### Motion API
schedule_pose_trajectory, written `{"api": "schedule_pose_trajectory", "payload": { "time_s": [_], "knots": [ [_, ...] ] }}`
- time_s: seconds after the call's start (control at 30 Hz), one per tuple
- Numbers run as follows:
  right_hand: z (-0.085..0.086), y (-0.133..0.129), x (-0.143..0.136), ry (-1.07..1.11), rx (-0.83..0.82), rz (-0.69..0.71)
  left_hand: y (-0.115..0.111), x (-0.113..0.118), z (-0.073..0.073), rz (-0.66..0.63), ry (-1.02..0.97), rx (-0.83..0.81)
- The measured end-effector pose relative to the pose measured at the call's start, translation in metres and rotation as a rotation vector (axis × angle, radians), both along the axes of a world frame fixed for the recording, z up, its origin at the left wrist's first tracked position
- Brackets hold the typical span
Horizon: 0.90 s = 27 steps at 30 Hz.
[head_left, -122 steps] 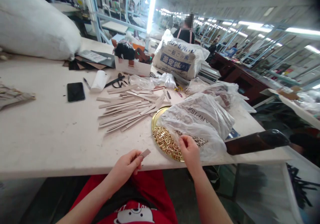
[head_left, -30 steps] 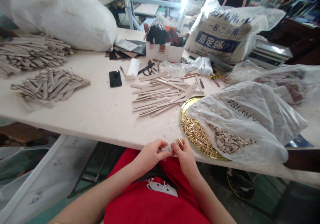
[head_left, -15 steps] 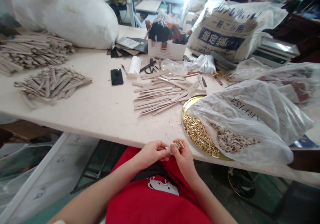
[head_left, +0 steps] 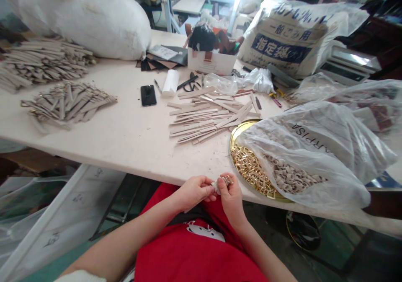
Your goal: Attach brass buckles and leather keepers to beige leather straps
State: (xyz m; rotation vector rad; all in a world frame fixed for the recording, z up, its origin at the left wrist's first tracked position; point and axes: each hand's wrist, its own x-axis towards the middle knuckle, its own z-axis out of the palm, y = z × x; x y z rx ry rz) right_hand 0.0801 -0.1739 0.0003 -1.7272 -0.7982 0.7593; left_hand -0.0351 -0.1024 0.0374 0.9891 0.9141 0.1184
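Note:
Over my lap, just off the table's front edge, my left hand (head_left: pixel 197 193) and my right hand (head_left: pixel 231 196) meet. Pinched between them is a pale beige strap (head_left: pixel 215 186), its other parts hidden by my fingers. A small gold buckle (head_left: pixel 230 181) shows at the right hand's fingertips. To the right lies a round gold tray (head_left: pixel 234 136) with many gold buckles (head_left: pixel 251 169) and beige loops (head_left: pixel 292 177). Beige strips (head_left: pixel 201 120) are spread on the table beyond my hands. A pile of straps with gold fittings (head_left: pixel 69 102) lies to the left.
A clear plastic bag (head_left: pixel 326 139) partly covers the tray. A phone (head_left: pixel 148 95), a white roll (head_left: pixel 170 83) and a filled white box (head_left: pixel 213 63) stand farther back. Large sacks (head_left: pixel 103 18) and a larger strip pile (head_left: pixel 47 60) occupy the back left; a printed bag (head_left: pixel 282 39) stands at the back right.
My hands stay together on the strap. My right fingers have shifted slightly around the gold buckle, which is now turned differently. The view has moved a little.

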Motion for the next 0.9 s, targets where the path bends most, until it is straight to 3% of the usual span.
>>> {"api": "schedule_pose_trajectory", "payload": {
  "time_s": [0.2, 0.4, 0.53, 0.67, 0.9],
  "knots": [
    [-0.007, 0.005, 0.000, -0.034, -0.016, -0.067, -0.004, 0.009, -0.007, 0.065, -0.007, -0.047],
    [-0.005, 0.010, 0.004, 0.081, -0.018, -0.026, -0.003, 0.011, -0.014, 0.067, 0.005, -0.011],
    [-0.004, 0.010, 0.005, 0.012, -0.006, -0.025, -0.001, 0.011, -0.014, 0.096, -0.015, -0.074],
    [-0.008, 0.005, 0.008, -0.038, 0.013, 0.062, -0.001, 0.007, -0.014, 0.110, -0.070, -0.160],
    [-0.004, -0.005, 0.015, 0.124, 0.032, 0.219, 0.001, 0.000, -0.019, 0.024, -0.074, -0.045]
  ]
}}
